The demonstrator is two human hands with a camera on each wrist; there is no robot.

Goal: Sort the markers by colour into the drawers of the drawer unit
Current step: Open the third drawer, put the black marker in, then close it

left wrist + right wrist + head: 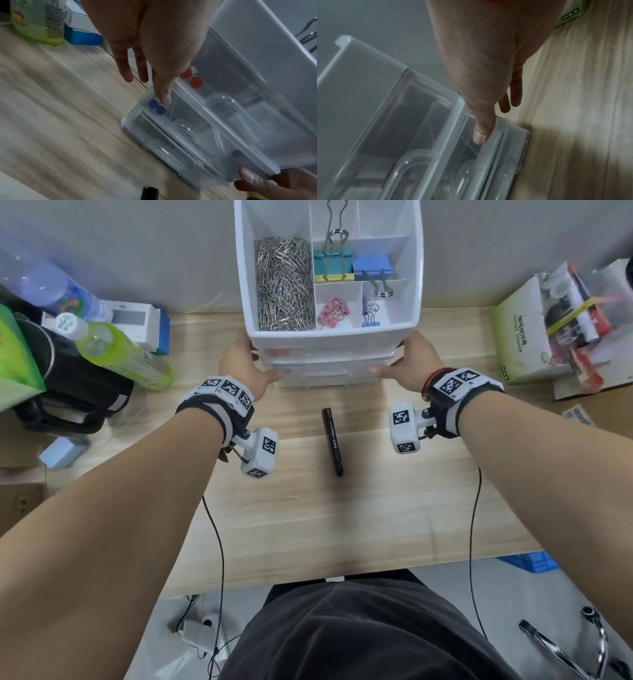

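Observation:
The white drawer unit point(329, 344) stands at the back of the table, its translucent drawers point(325, 371) facing me. My left hand point(248, 362) lies flat against its left side and my right hand point(409, 359) against its right side, fingers straight. Both thumbs press on drawer fronts. In the left wrist view, red marker ends point(196, 82) show through the upper drawer. Blue marker ends point(157, 106) show through the one below, beside my left hand's point(150, 54) thumb. My right hand's point(481, 67) thumb rests on a lower drawer's rim. A black marker point(332, 441) lies loose on the table between my wrists.
The unit's top tray holds paper clips point(284, 285) and binder clips point(371, 266). A green bottle point(120, 350), a black bag point(68, 392) and a blue-white box point(144, 323) crowd the left. A green box point(520, 337) with clutter sits at the right.

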